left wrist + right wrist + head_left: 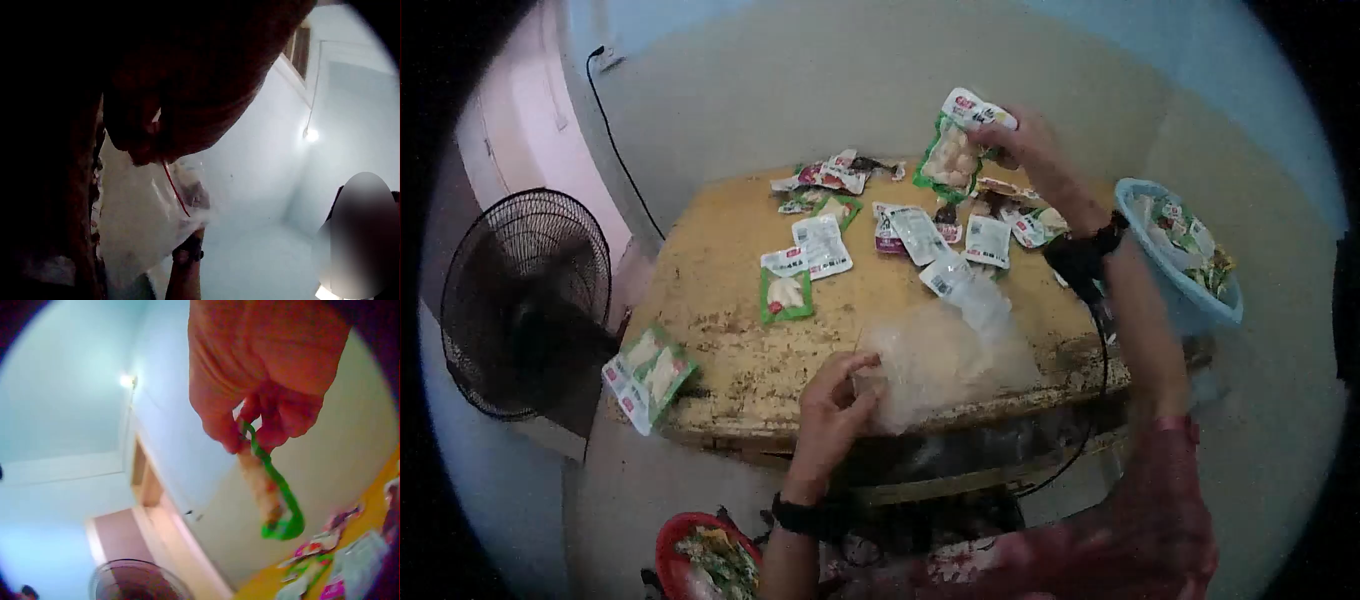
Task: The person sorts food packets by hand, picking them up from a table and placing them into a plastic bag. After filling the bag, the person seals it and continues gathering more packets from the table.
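Observation:
My right hand (1028, 145) is raised over the back of the table and pinches a green-edged food packet (952, 160) with pale round pieces showing through it. In the right wrist view the packet (265, 487) hangs edge-on from the fingertips. Low at the table's front edge, my left hand (832, 405) pinches the edge of a clear plastic bag (945, 355), which spreads to the right across the wood. A thin red line runs along the bag (140, 212) below the dark left hand in the left wrist view.
Several packets (822, 247) lie scattered on the worn yellow table (720, 270), one at its left front corner (650, 375). A blue basket (1235, 310) with packets stands at right, a red basin (668, 545) below. A fan (530, 300) is at left; a black cable (1103, 370) crosses the front edge.

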`<state>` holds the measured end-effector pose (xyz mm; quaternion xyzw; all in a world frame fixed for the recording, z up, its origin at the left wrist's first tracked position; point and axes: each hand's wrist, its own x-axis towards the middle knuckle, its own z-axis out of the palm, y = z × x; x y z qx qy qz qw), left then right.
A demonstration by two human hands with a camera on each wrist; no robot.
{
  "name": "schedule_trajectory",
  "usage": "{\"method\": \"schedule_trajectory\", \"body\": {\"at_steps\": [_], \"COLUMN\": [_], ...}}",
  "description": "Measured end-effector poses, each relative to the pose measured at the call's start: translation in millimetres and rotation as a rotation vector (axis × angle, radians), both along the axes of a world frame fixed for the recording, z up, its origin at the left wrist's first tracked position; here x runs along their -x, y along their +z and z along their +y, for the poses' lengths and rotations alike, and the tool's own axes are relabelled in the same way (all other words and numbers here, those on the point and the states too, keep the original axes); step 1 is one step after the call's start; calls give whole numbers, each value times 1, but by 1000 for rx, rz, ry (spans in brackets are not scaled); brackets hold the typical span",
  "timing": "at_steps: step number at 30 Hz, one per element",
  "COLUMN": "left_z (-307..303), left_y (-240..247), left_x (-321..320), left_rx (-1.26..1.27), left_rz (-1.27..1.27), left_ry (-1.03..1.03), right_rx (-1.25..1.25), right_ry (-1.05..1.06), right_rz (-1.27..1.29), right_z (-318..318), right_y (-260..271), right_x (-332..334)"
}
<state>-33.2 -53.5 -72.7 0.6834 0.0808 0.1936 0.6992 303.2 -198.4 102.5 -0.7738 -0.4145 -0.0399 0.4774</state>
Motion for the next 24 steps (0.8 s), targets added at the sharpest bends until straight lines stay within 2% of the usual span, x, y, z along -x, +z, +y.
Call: {"method": "schedule_trajectory", "body": {"at_steps": [1,3,5,7,8,11,12,15,19,20,24], "left_z": [-1,-5,-11,-19,-23,-31,-33,-34,-32,-31,-38], "left_y": [1,6,13,26,33,45,50,57,55,58,75], "left_x": [0,-1,-6,-11,-14,-17,-18,-17,-14,-13,-7], "left_rx": [-10,-18,-49,-123,-187,-27,-83,-145,-55,-52,-660], "left_rz": [6,3,-24,-61,-103,-13,-14,-31,-138,-171,-306], "left_ry": [14,39,69,102,98,68,85,133,182,195,403], "right_rx": [-51,-124,-111,-153,-117,-113,-135,-103,104,84,-42], "right_ry": [56,144,213,351,338,289,321,346,250,239,181], "right_rz": [96,72,-68,-44,-192,-711,-788,-867,-1035,-1033,-957], "right_z": [-6,-12,-12,-9,-8,-7,-7,-10,-23,-25,-21], "right_y": [7,24,38,46,46,34,27,4,-16,-21,-50], "right_x": [14,58,99,155,173,211,220,231,234,232,220]}}
